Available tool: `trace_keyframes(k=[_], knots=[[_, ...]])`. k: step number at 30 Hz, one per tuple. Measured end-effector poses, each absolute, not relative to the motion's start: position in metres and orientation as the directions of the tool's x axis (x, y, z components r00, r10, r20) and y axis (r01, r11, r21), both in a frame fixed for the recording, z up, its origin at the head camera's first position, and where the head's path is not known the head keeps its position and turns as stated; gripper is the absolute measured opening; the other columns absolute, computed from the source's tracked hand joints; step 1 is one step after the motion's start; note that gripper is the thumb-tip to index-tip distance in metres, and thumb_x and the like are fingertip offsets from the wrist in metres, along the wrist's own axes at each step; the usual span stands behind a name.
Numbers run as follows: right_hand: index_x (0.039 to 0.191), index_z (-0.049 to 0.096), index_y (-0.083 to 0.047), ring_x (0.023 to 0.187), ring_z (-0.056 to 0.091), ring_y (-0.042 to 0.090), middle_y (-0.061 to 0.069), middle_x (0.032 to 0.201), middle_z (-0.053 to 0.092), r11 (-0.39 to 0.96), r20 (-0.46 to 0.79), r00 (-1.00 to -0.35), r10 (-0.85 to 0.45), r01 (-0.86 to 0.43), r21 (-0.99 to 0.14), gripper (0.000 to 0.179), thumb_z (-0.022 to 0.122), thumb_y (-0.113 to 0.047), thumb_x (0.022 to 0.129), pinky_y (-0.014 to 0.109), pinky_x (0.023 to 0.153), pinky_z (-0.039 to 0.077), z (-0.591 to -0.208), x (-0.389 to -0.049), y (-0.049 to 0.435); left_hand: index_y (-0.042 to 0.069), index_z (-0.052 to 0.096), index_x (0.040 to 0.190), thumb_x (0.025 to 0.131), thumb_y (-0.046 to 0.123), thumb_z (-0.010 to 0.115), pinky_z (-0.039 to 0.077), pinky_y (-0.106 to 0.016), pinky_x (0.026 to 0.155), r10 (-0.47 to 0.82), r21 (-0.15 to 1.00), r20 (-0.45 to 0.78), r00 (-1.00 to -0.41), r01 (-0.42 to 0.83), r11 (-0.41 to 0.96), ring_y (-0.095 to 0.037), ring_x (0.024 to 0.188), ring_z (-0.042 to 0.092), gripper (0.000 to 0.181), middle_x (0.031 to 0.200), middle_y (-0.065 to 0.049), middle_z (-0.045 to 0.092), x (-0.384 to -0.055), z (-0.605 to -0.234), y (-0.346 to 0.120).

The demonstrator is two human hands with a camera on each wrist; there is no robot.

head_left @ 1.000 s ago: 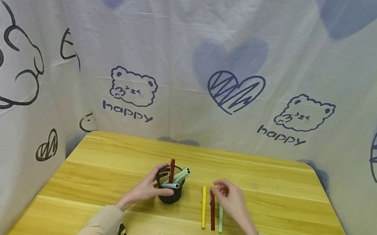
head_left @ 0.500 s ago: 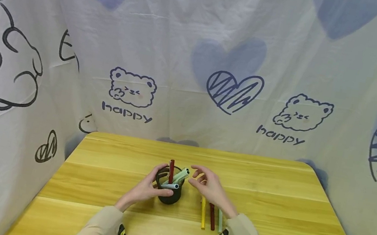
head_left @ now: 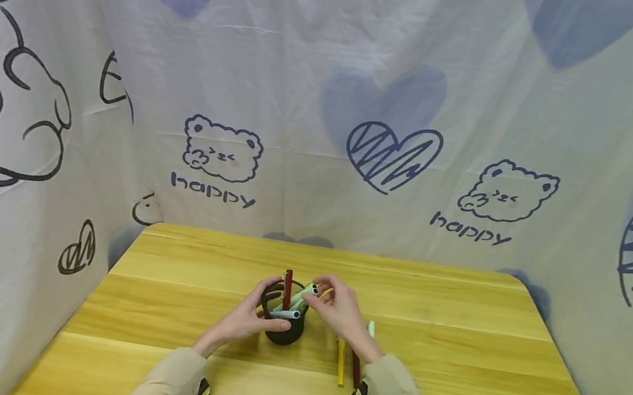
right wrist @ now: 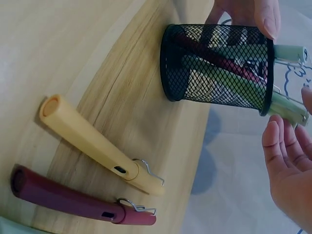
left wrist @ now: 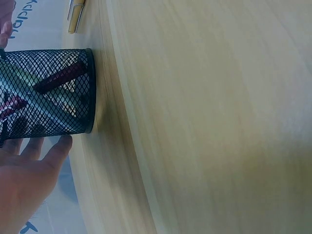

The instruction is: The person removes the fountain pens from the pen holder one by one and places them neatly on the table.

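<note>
The black mesh pen holder stands upright on the table, with my left hand gripping it, thumb in front and fingers behind. Out of its top stick a dark red pen, a light blue pen and a light green pen leaning right. My right hand is at the holder's right rim; thumb and fingers pinch the upper end of the light green pen. In the right wrist view the fingertips lie under its cap. The left wrist view shows crossed pens through the mesh.
Right of the holder, a yellow pen and a dark red pen lie side by side. Another light green pen lies past them, mostly behind my right forearm. A printed cloth hangs behind the wooden table.
My right hand has moved left from above the loose pens to the holder and taken hold of the light green pen's end. My left hand stays on the holder.
</note>
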State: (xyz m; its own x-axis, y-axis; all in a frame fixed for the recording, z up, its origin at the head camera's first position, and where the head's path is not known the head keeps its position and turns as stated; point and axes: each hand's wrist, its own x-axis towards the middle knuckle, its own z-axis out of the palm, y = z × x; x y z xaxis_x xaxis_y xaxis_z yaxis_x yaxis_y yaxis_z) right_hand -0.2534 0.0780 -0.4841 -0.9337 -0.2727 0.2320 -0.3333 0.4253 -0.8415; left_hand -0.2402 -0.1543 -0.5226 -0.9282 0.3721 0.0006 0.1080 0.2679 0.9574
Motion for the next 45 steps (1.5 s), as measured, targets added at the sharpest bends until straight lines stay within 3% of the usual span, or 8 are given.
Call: trace_keyframes(k=[9, 24, 30, 36, 45], knots=[[0.101, 0.067, -0.009, 0.073, 0.063, 0.011, 0.008, 0.093, 0.069, 0.467, 0.321, -0.903, -0.286, -0.423, -0.776, 0.011, 0.072, -0.01, 0.092, 0.02, 0.066, 0.053, -0.4838, -0.2528, 0.0729, 0.015, 0.019, 0.161, 0.088, 0.025, 0.08, 0.031, -0.065, 0.118, 0.38, 0.951, 0.019, -0.925, 0.134, 0.279, -0.039, 0.152, 0.028, 0.095, 0.165, -0.015, 0.027, -0.2409, -0.5235, -0.1549], [0.103, 0.072, -0.001, 0.073, 0.063, 0.018, 0.013, 0.097, 0.073, 0.511, 0.288, -0.904, -0.317, -0.418, -0.751, 0.018, 0.075, 0.002, 0.086, 0.019, 0.062, 0.05, -0.4791, -0.2503, 0.0707, 0.018, 0.021, 0.16, 0.087, 0.025, 0.08, 0.034, -0.063, 0.117, 0.377, 0.958, 0.023, -0.926, 0.128, 0.257, -0.038, 0.15, 0.031, 0.094, 0.163, -0.016, 0.031, -0.2407, -0.5245, -0.1549], [0.103, 0.072, -0.001, 0.072, 0.061, 0.015, 0.011, 0.089, 0.07, 0.515, 0.313, -0.908, -0.279, -0.416, -0.75, 0.016, 0.074, 0.002, 0.087, 0.018, 0.062, 0.049, -0.4792, -0.2487, 0.0712, 0.02, 0.021, 0.16, 0.087, 0.024, 0.08, 0.032, -0.064, 0.118, 0.381, 0.959, 0.021, -0.924, 0.127, 0.255, -0.037, 0.151, 0.03, 0.094, 0.164, -0.014, 0.03, -0.2417, -0.5244, -0.1548], [0.104, 0.072, -0.001, 0.073, 0.059, 0.01, 0.012, 0.093, 0.07, 0.498, 0.351, -0.906, -0.238, -0.424, -0.756, 0.017, 0.074, 0.001, 0.087, 0.017, 0.063, 0.05, -0.4779, -0.2454, 0.0725, 0.017, 0.021, 0.16, 0.088, 0.024, 0.08, 0.032, -0.065, 0.117, 0.378, 0.957, 0.02, -0.926, 0.127, 0.26, -0.039, 0.151, 0.03, 0.094, 0.164, -0.016, 0.03, -0.242, -0.5242, -0.1542], [0.103, 0.07, 0.001, 0.079, 0.065, 0.019, 0.014, 0.094, 0.07, 0.423, 0.391, -0.903, -0.177, -0.429, -0.798, 0.015, 0.072, 0.003, 0.088, 0.023, 0.07, 0.057, -0.4773, -0.2447, 0.0791, 0.021, 0.021, 0.16, 0.085, 0.028, 0.083, 0.032, -0.065, 0.118, 0.357, 0.955, 0.007, -0.934, 0.111, 0.274, -0.038, 0.151, 0.029, 0.098, 0.164, -0.015, 0.029, -0.2405, -0.5238, -0.1543]])
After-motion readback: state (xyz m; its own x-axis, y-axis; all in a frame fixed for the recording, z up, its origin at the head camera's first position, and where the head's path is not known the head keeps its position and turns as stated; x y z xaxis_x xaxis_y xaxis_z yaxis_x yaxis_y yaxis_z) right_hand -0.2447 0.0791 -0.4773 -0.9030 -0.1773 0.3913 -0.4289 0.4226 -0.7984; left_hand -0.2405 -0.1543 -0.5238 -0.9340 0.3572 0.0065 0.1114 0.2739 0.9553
